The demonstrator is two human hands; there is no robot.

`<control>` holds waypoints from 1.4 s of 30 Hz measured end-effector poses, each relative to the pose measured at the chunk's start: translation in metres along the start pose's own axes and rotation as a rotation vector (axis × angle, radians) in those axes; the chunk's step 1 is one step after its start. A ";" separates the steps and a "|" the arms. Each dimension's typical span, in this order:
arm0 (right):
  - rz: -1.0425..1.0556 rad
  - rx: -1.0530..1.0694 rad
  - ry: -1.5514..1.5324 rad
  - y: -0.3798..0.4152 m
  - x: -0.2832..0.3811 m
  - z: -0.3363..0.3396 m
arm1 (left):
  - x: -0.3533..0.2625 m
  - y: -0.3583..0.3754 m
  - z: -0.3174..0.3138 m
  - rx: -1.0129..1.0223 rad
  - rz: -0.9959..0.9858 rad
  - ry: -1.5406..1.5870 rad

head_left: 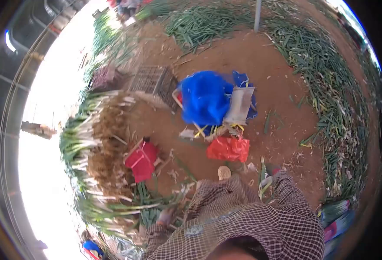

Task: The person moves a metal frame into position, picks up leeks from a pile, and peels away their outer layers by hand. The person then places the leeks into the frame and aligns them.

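Head view: the left hand (167, 216) is seen blurred, low in frame, beside the green onion pile (110, 147); finger closure cannot be told. The right hand (275, 170) is held out with a green-and-white stalk (265, 185) just left of it; whether the fingers are clamped on it cannot be told, blur.

Risks: the stalk could be dropped or snapped if it is gripped loosely or bent. Neighbours could be dragged out of the pile if tangled roots are caught by the left hand. Good stalks could be lost among the leaf heap (325, 78) right of the right hand. The red plastic bag (227, 149), ahead and left of the right hand, could be snagged or trodden on, as the shoe tip (224, 172) is just beside it.

Containers: the bag is crumpled, contents not visible. The grey crate (149, 80) is placed well ahead of the left hand, contents unclear. By it, a purplish sack (105, 78) is seen, contents too blurred to name.
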State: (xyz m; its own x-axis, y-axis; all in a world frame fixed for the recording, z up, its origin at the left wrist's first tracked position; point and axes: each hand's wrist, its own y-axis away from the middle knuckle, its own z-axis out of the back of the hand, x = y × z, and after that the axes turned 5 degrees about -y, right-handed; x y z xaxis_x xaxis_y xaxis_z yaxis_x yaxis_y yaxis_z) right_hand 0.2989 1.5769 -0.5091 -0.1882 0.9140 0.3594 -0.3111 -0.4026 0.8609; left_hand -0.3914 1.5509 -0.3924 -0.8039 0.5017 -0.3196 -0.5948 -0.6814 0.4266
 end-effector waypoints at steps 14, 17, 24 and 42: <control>0.289 -0.619 -0.095 -0.221 0.277 -0.044 | 0.126 -0.119 0.171 0.393 0.756 0.376; 0.262 -0.572 0.022 -0.228 0.302 -0.045 | 0.161 -0.140 0.205 0.397 0.851 0.349; 0.314 -0.583 -0.351 -0.104 0.265 -0.011 | 0.173 -0.241 0.258 0.315 0.531 0.299; -0.114 -1.241 -0.248 0.324 0.214 -0.309 | -0.213 -0.384 0.184 1.417 -0.731 0.052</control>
State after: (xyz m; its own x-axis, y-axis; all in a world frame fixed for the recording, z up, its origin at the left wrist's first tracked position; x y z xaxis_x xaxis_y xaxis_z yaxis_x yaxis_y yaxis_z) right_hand -0.1302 1.6269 -0.2648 0.0335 0.8772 0.4789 -0.9994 0.0247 0.0246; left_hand 0.0071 1.8036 -0.3324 -0.3739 0.4456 -0.8135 -0.3812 0.7257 0.5727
